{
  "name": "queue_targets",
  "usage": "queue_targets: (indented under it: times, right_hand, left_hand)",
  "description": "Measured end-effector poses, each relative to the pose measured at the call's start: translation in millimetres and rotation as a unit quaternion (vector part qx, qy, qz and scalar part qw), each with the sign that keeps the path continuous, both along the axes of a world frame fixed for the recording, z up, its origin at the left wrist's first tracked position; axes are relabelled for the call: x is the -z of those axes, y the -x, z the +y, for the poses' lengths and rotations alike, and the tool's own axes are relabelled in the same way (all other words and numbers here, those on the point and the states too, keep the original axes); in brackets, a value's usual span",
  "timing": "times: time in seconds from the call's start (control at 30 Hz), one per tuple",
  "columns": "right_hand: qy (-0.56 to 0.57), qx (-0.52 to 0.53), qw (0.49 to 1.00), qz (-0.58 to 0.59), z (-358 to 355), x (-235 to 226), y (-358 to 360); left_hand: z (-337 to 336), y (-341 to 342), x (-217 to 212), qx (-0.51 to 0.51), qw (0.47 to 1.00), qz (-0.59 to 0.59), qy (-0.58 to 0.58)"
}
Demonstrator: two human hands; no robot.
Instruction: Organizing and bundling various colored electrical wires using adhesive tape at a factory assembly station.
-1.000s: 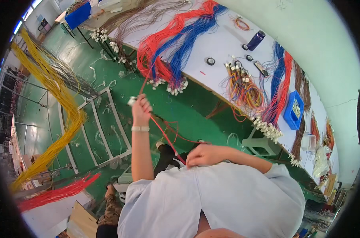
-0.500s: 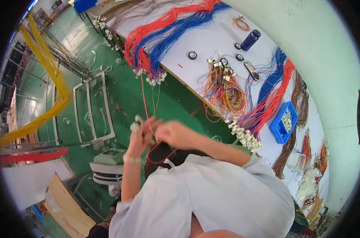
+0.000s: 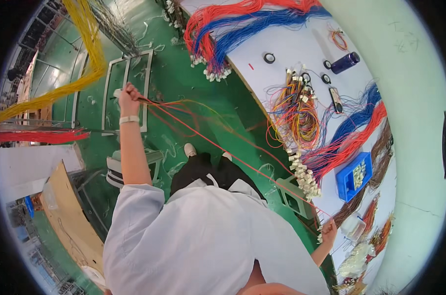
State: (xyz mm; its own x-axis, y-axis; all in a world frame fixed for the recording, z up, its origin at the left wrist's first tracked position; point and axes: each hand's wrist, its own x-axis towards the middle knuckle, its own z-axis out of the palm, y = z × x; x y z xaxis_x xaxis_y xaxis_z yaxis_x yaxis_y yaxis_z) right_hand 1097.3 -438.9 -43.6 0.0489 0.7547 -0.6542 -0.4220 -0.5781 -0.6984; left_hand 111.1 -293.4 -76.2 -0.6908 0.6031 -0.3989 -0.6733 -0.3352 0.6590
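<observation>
My left hand (image 3: 129, 98) is raised over the floor at the left, its fingers closed round a small bundle of wires with a white connector (image 3: 117, 93) at the fist. Red and yellow wires (image 3: 183, 127) run out from it. A red wire stretches taut across my front to my right hand (image 3: 328, 232), low at the table's edge on the right. The fingers there pinch the wire's end. White connectors (image 3: 304, 177) of a red and blue wire bundle hang over the table edge near that hand.
On the white table (image 3: 255, 83) lie a coiled multicoloured harness bundle (image 3: 301, 118), tape rolls (image 3: 269, 58), a dark bottle (image 3: 345, 63) and a blue bin (image 3: 354, 177) of white parts. A green stool (image 3: 294, 196) stands under the edge. Yellow wires (image 3: 92, 59) hang on a rack at the left.
My hands were close together in front of me; now they are wide apart, the left out to the left, the right at the table edge. The red wire is drawn out between them.
</observation>
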Motion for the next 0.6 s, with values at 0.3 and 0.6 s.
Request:
queue_targets:
  times: [0.3,0.6]
  right_hand:
    - [0.060,0.150,0.974,-0.160,67.4,62.6,28.7]
    - [0.083,-0.482,0.497,-0.717,199.4,139.5,157.4]
  left_hand:
    - [-161.2,150.9,-85.9,-0.133,0.973,0.126,-0.140]
    - [-267.1,183.6,-252.0,-0.239,0.918,0.245,-0.201]
